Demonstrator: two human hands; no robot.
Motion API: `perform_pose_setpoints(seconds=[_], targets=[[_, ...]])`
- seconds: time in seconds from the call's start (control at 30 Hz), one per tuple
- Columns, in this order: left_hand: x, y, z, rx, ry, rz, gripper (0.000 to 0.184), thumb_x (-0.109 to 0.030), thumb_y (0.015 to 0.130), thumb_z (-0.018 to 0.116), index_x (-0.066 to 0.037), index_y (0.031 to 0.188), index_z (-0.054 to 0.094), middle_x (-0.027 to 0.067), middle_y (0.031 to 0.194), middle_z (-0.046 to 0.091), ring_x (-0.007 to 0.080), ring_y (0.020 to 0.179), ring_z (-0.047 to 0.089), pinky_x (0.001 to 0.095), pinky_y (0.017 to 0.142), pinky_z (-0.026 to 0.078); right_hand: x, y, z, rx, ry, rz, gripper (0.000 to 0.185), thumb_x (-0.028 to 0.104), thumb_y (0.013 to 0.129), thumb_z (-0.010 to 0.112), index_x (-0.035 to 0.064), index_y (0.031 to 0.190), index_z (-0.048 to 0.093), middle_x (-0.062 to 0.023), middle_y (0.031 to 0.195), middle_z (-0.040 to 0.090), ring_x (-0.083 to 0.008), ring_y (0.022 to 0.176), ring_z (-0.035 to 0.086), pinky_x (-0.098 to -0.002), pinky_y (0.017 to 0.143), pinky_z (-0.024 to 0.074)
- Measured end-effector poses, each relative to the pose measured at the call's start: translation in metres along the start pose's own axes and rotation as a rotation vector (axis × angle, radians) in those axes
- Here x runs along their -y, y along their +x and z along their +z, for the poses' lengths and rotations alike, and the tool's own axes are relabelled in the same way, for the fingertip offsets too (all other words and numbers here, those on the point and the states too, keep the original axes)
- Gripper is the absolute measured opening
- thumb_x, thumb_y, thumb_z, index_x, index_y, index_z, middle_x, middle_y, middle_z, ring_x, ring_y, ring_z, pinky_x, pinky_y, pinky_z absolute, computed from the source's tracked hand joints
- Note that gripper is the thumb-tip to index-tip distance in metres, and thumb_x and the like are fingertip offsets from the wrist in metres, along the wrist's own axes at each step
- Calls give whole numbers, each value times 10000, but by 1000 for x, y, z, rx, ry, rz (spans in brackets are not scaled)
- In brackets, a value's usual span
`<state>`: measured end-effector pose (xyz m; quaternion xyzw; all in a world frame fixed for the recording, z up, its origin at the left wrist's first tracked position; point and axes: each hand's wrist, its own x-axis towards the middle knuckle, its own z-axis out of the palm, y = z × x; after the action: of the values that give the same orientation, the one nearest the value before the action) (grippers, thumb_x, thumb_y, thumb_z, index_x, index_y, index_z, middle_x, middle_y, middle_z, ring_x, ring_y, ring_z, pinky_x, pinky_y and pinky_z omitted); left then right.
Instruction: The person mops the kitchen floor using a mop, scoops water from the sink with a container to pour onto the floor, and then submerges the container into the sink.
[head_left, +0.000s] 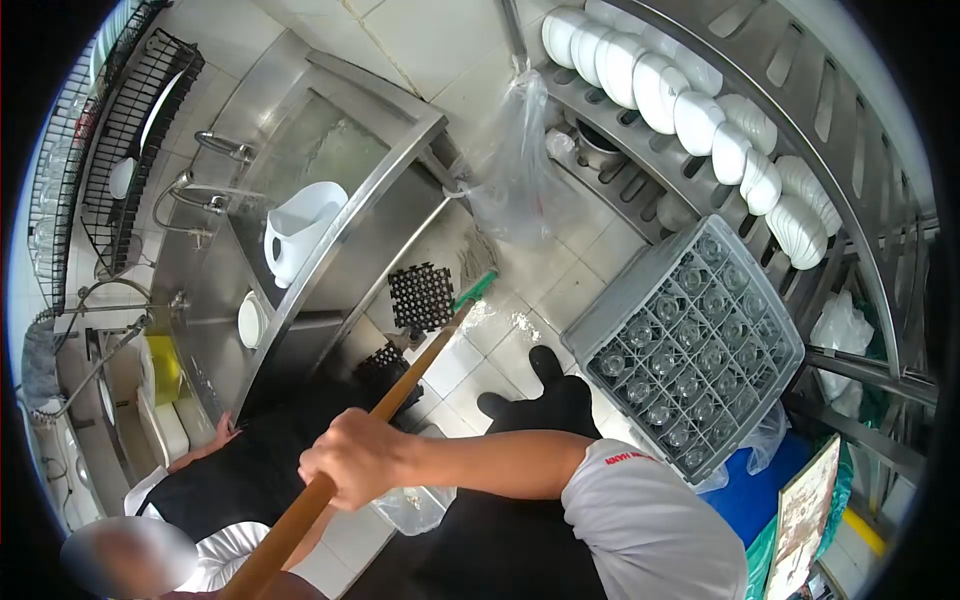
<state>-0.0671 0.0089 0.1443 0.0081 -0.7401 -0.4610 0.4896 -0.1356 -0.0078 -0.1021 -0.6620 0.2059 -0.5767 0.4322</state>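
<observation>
Broom (425,362): From the head camera we see it slanting up from the lower left edge of the view, its far end down on the tile floor (565,303).
Right hand (352,458): Our fingers are curled all the way round the wooden handle, thumb side wrapped over it.
Left hand: We cannot tell; only blurred skin shows by the handle at the bottom edge.
Handle: We judge it stiff, long and fairly light, though slippery if wet; we would grip it along its bare wood, well above the head.
Green head (475,288): It lies just beside a black mat (420,297), and we expect its bristles (476,256) to be soft and bend easily.
Sink (381,200): A white jug (290,238) stands in it.
Glass rack (622,298): It is full of glasses we would call fragile, well apart from the handle.
Co-worker (270,440): This person, in a black apron, is at the sink, near our handle.
</observation>
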Motion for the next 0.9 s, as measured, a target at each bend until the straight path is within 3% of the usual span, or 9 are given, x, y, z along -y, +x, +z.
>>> perform_pose_setpoints(seconds=[0.13, 0.23, 0.3, 0.43, 0.5, 0.6, 0.7, 0.77, 0.9], targets=[[-11, 0, -18, 46, 161, -203, 389, -380, 989, 538, -164, 666, 515, -43, 553, 510, 82, 454, 492, 219, 463, 433, -22, -4, -15, -260, -48, -63, 191, 150, 660, 750, 139, 600, 569, -12, 530, 588, -237, 462, 598, -355, 476, 456], [124, -117, -30, -534, 431, -235, 277, -292, 925, 576, -133, 718, 484, 16, 516, 437, 151, 389, 401, 294, 435, 399, -123, -33, -15, -415, -100, 73, 104, 135, 668, 743, 131, 660, 639, -51, 628, 645, -259, 571, 664, -383, 534, 510], [168, -115, -14, -454, 109, -363, 254, -261, 918, 576, -125, 735, 464, 19, 507, 420, 160, 364, 347, 319, 389, 342, -220, -79, -31, -151, -287, 298, 98, 153, 639, 720, 122, 730, 701, -95, 709, 691, -301, 650, 683, -439, 620, 547], [98, -79, -60, -462, 164, -279, 350, -275, 982, 457, -156, 663, 382, -27, 486, 302, 119, 436, 316, 323, 407, 273, -131, -6, -37, -81, -219, 183, 99, 203, 689, 708, 106, 711, 697, -98, 699, 687, -325, 625, 661, -440, 598, 526], [49, -54, -53, -355, 119, -428, 344, -280, 998, 444, -124, 692, 427, -13, 508, 368, 108, 391, 293, 347, 462, 413, -78, 9, -31, -13, -187, 216, 74, 195, 673, 714, 135, 715, 709, -67, 704, 695, -281, 658, 679, -428, 626, 532], [60, -29, -36, -304, 78, -436, 351, -279, 1009, 432, -129, 693, 430, -19, 502, 359, 79, 366, 234, 328, 379, 372, -117, -28, -17, -428, -134, 70, 99, 168, 687, 741, 173, 640, 655, -49, 645, 671, -255, 594, 672, -384, 575, 518], [151, -88, -50, -459, 67, -375, 315, -258, 1009, 440, -126, 723, 447, -14, 527, 354, 106, 403, 282, 329, 394, 353, -207, -59, -48, 69, -276, 222, 95, 228, 726, 697, 148, 674, 697, -131, 644, 659, -328, 652, 689, -438, 612, 553], [120, -102, -58, -667, 95, -460, 302, -259, 1013, 425, -121, 746, 446, 10, 526, 329, 140, 438, 315, 317, 425, 336, -126, -43, -9, 50, -158, 247, 76, 218, 706, 713, 144, 718, 711, -111, 628, 651, -333, 629, 670, -439, 603, 542], [36, -42, -54, -432, 76, -365, 258, -211, 978, 484, -106, 743, 490, 31, 524, 397, 165, 424, 393, 313, 407, 367, -71, 6, -15, -78, -126, 152, 97, 195, 678, 722, 144, 761, 719, -92, 631, 651, -334, 606, 642, -420, 606, 530]])
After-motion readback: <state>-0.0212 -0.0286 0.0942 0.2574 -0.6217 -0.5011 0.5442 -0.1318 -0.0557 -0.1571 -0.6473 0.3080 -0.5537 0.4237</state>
